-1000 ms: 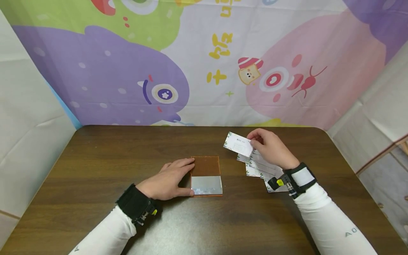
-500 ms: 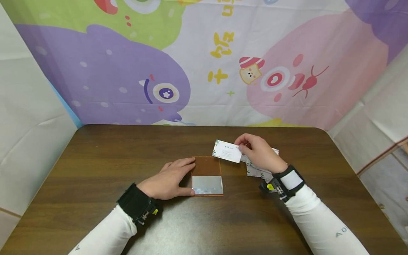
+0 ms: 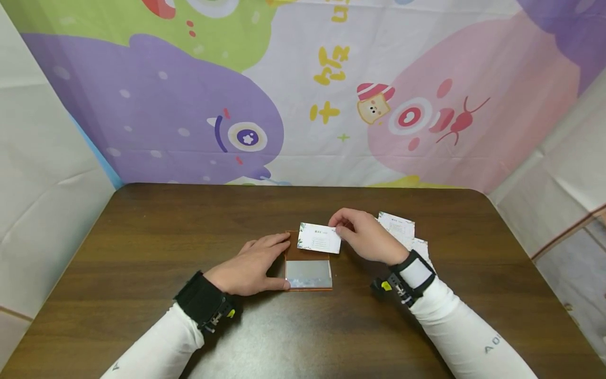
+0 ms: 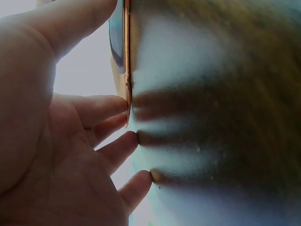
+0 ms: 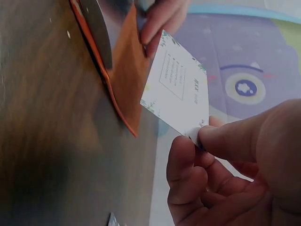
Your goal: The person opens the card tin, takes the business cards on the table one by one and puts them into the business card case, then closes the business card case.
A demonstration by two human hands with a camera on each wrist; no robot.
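In the head view a brown card holder (image 3: 306,256) lies opened flat on the table, its near half covered by a shiny silvery panel (image 3: 309,275). My left hand (image 3: 248,267) rests along its left edge, fingers extended and spread, the thumb at the near corner. A white business card (image 3: 318,238) with green leaf corners and small print is pinched at its right end between thumb and fingers of my right hand (image 3: 366,237). The card overlaps the holder's far half there. From the right wrist, the card (image 5: 176,77) appears tilted above the brown flap (image 5: 127,75).
Several more white cards (image 3: 399,226) lie overlapping on the table to the right, partly behind my right hand and wrist. The dark wooden table (image 3: 189,210) ends at a cartoon-printed cloth (image 3: 326,152) along the back.
The right hand has carried the card left and nearer, from above the loose cards to over the card holder. The left hand has stayed at the holder's edge.
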